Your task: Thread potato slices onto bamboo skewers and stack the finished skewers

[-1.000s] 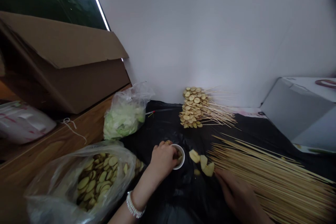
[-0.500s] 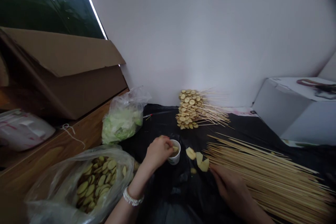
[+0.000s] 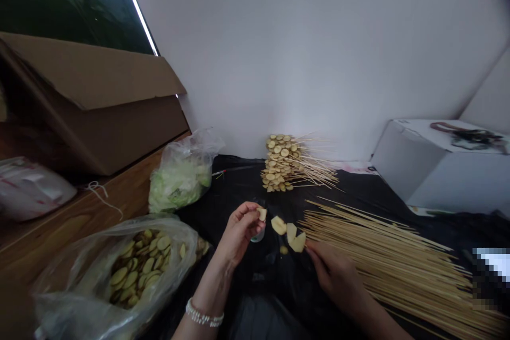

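Now the left hand [image 3: 241, 228] pinches a potato piece [image 3: 262, 214] by the cup [image 3: 257, 236]; apart from it, the right hand [image 3: 332, 268] grips a stick of slices [image 3: 297, 243]. Best hold both gently and steady.

Pale yellow slices [image 3: 297, 243], tan sticks [image 3: 390, 263], black sheet [image 3: 235, 188], white bracelet [image 3: 204, 320]

Far left, I see an open carton [image 3: 135, 130], flap [image 3: 99, 77] out, on wood [image 3: 139, 186]; dark green panel [image 3: 51, 5] behind it. In front of it: a white-and-red bag [image 3: 34, 191] and a loose string [image 3: 104, 198]. Right of these, a clear bag [image 3: 195, 146] of pale green leaves [image 3: 179, 186], small red-tipped item [image 3: 220, 173] just beside. Pale wall [image 3: 287, 37] across the back. Far right, I note a white box [image 3: 426, 175], dark tangle [image 3: 474, 138] on top.
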### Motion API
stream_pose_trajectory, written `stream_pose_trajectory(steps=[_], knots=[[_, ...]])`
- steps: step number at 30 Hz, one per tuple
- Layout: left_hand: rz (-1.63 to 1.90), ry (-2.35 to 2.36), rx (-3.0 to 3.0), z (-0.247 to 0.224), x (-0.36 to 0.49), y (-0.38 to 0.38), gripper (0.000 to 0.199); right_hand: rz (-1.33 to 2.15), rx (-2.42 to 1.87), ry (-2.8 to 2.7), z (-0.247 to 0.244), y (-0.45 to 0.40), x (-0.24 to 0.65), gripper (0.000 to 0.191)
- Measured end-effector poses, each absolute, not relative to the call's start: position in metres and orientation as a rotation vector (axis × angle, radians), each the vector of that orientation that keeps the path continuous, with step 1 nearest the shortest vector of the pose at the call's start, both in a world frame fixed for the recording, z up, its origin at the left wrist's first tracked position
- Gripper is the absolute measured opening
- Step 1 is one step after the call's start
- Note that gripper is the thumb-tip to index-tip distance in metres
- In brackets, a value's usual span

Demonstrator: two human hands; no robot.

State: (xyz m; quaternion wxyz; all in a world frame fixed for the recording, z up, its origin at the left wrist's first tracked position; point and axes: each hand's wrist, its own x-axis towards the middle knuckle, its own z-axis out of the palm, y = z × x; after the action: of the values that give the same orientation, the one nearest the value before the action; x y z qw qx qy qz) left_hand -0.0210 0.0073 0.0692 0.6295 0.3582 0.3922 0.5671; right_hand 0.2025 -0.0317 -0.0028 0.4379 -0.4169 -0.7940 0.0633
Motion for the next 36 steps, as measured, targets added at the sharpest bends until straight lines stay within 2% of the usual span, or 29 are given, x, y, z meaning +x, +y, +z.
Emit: stream_pose_trajectory(steps=[6, 12, 18, 36], knots=[[1.286, 0.906, 0.895, 0.062, -0.005, 0.013, 0.021, 0.185, -1.062, -1.911, 0.002, -0.028, 0.205, 0.026], [1.417, 0.873, 0.902, 0.05, 0.0, 0.015, 0.021, 0.179, -1.077, -1.909, 0.002, -0.028, 0.205, 0.025], [1.456, 0.855, 0.889, 0.044, 0.0, 0.013, 0.033, 0.184, -1.06, -1.912, 0.0, -0.027, 0.207, 0.024], [1.5, 0.934, 0.832, 0.044, 0.002, 0.009, 0.03, 0.171, -1.033, -1.936, 0.0, -0.028, 0.206, 0.027]])
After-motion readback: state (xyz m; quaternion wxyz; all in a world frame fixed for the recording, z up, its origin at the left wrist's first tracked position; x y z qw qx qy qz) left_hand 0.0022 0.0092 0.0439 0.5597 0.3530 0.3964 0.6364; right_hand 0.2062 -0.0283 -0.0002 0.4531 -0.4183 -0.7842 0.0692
